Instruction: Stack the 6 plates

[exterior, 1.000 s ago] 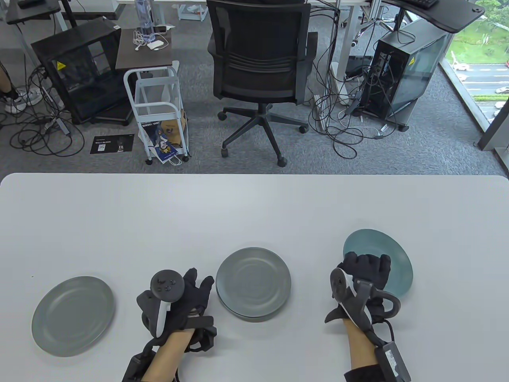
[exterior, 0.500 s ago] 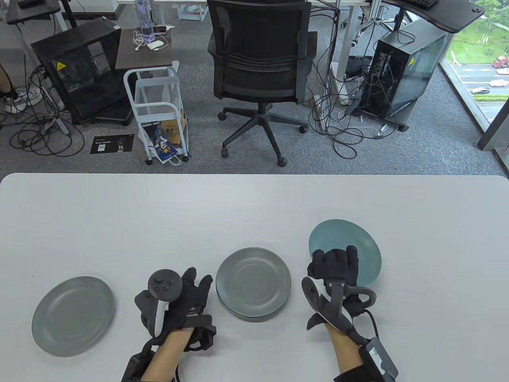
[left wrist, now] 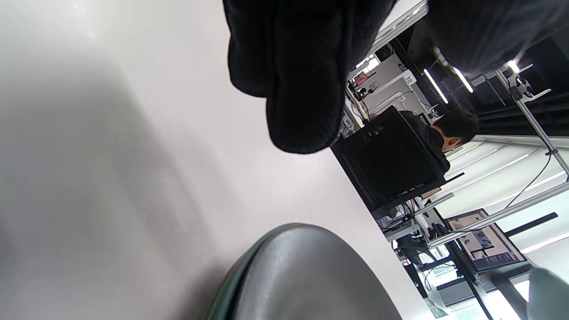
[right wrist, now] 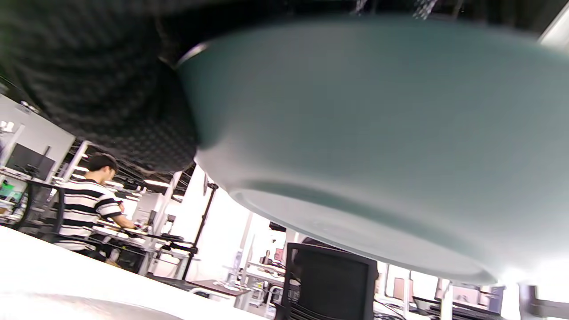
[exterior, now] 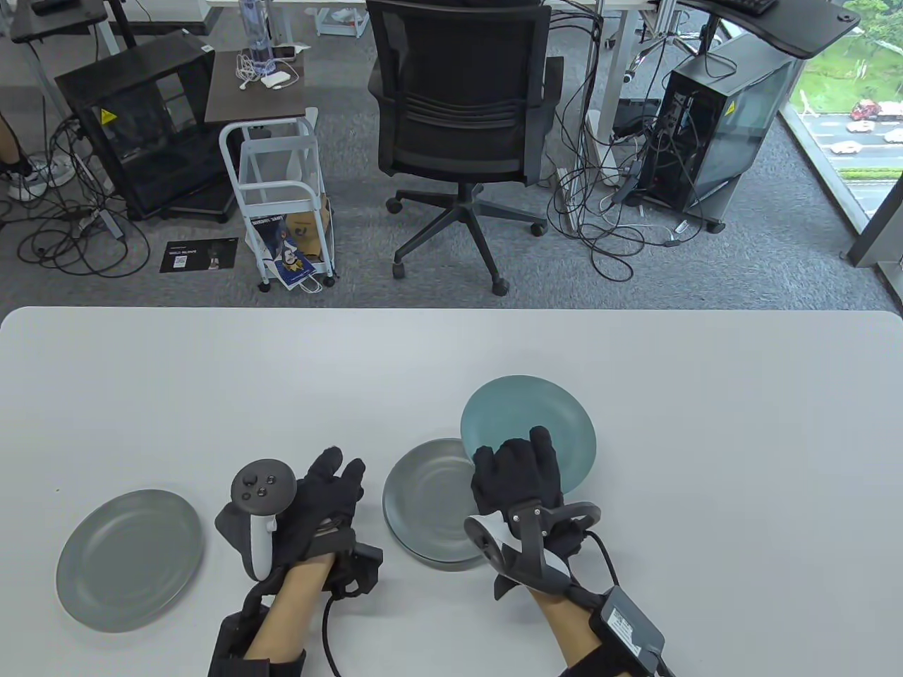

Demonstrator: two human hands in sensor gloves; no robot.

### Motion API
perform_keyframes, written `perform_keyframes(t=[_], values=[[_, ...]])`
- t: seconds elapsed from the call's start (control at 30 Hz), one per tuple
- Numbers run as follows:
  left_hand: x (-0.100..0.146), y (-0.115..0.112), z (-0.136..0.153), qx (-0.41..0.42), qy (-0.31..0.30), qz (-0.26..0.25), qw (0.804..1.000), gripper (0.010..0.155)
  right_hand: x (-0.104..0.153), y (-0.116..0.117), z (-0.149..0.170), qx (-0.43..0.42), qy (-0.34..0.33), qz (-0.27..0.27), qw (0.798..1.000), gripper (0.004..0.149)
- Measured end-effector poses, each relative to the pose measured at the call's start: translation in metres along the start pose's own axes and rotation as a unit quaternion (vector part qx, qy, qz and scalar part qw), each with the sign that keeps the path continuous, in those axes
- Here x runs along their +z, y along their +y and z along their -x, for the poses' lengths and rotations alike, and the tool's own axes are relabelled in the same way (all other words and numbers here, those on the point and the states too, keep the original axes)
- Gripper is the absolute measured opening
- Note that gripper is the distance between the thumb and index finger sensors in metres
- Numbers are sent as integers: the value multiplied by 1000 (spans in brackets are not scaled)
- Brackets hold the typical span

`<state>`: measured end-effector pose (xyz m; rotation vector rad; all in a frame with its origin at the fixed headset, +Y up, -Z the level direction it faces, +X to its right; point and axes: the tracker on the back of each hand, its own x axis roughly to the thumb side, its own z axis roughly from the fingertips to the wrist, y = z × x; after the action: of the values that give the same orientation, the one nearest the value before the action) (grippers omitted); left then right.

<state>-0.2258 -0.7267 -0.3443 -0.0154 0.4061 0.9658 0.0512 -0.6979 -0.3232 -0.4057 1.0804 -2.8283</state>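
Observation:
My right hand (exterior: 518, 472) grips a teal plate (exterior: 529, 423) by its near rim and holds it in the air, partly over the stack of grey plates (exterior: 430, 504) at the table's middle. The right wrist view shows the teal plate's underside (right wrist: 378, 146) from below. A single grey plate (exterior: 130, 557) lies at the left. My left hand (exterior: 331, 486) rests flat on the table just left of the stack, holding nothing. The left wrist view shows the stack's rim (left wrist: 302, 275) and a gloved finger (left wrist: 302, 84) above the table.
The white table (exterior: 282, 395) runs wide behind the plates. An office chair (exterior: 458, 120), a white cart (exterior: 282, 183) and computer cases stand on the floor beyond its far edge.
My right hand has carried the teal plate from the right side leftward, until it overlaps the stack. My left hand has shifted slightly left and forward.

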Motion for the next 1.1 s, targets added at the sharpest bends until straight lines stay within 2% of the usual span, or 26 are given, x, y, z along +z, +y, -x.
perform_keyframes(t=[0.23,0.47,0.57,0.77,0.9,1.1], values=[[-8,-8,-17,24,6,30,999,70,3,-6,-21,-17,-42,3,999,39],[-11,-17,-15,20,5,54,998,73,8,-11,-46,-37,-98,10,994,39],[-11,-21,-11,22,10,79,997,73,10,-14,-57,-46,-119,16,992,39],[-11,-22,-8,26,13,92,995,66,15,-16,-67,-49,-144,18,988,39],[-11,-24,-9,41,17,103,994,54,17,-15,-73,-49,-158,16,986,40],[-13,-20,-3,74,31,106,991,51,18,-18,-74,-22,-181,10,983,43]])
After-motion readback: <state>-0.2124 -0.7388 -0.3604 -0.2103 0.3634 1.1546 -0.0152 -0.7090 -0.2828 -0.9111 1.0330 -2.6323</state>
